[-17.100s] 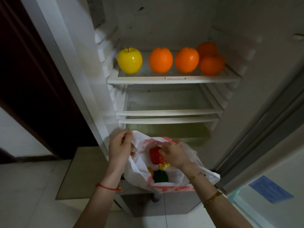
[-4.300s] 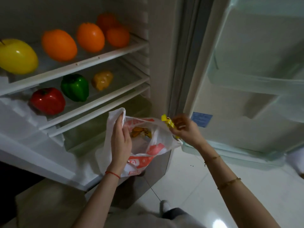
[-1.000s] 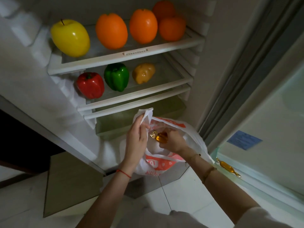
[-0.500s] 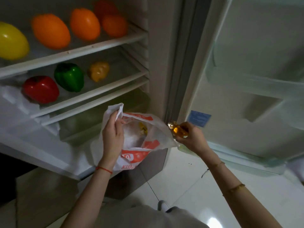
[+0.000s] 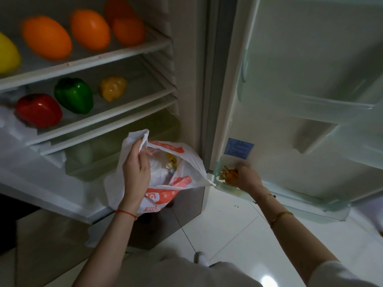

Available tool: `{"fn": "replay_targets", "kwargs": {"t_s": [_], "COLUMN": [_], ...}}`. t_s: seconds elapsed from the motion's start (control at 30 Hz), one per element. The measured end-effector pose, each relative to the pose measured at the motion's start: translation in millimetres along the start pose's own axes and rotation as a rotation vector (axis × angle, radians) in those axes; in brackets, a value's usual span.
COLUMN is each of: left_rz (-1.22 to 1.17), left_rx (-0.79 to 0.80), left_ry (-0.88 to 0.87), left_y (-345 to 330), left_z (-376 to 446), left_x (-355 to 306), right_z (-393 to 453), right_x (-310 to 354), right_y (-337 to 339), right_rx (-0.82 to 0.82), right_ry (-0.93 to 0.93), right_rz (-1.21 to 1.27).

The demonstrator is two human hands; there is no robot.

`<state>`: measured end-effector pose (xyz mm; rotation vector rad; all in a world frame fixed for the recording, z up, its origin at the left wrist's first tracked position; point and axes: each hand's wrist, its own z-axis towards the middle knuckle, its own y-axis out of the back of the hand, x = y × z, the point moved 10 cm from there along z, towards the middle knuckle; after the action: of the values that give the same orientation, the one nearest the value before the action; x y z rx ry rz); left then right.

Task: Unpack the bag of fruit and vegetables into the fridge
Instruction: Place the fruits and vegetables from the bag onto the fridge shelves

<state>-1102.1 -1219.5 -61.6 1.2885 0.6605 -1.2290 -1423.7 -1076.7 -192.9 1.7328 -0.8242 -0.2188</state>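
Note:
My left hand (image 5: 135, 169) grips the rim of a white plastic bag (image 5: 186, 160) with orange print, holding it up in front of the open fridge. A small yellow wrapped item (image 5: 171, 160) lies inside the bag. My right hand (image 5: 247, 178), blurred, holds an amber wrapped item (image 5: 229, 175) at the left end of the lowest door shelf (image 5: 300, 200). On the upper fridge shelf (image 5: 116, 55) sit a yellow apple (image 5: 7, 53) and several oranges (image 5: 46, 37). A red pepper (image 5: 38, 109), a green pepper (image 5: 73, 95) and a yellow pepper (image 5: 113, 88) rest on the shelf below.
The fridge door (image 5: 300, 79) stands open to the right, with a higher door bin (image 5: 306, 104) and a blue label (image 5: 238, 148). A drawer (image 5: 116, 152) sits under the lower shelves. White tiled floor (image 5: 238, 235) lies below, and my shoe (image 5: 202, 258) shows near the bottom.
My right hand has carried the amber item from the bag's mouth rightward and down to the lowest door shelf. My left hand still holds the bag.

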Motion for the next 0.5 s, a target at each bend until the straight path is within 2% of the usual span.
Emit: {"fn": "replay_targets", "kwargs": {"t_s": [0.23,0.4,0.5], "left_rz": [0.019,0.035,0.036], "left_rx": [-0.031,-0.057,-0.069], "left_ry": [0.005,0.011,0.013], "left_y": [8,14,20], "left_z": [-1,-2,0], "left_x": [-1,0,3], "right_z": [-1,-12,-29], "right_x": [10,44,95], "right_y": [5,46,70], "right_rx": [-0.011,-0.172,-0.277], "right_ry": [0.055,0.127,0.318], "right_rz": [0.01,0.171,0.29]}}
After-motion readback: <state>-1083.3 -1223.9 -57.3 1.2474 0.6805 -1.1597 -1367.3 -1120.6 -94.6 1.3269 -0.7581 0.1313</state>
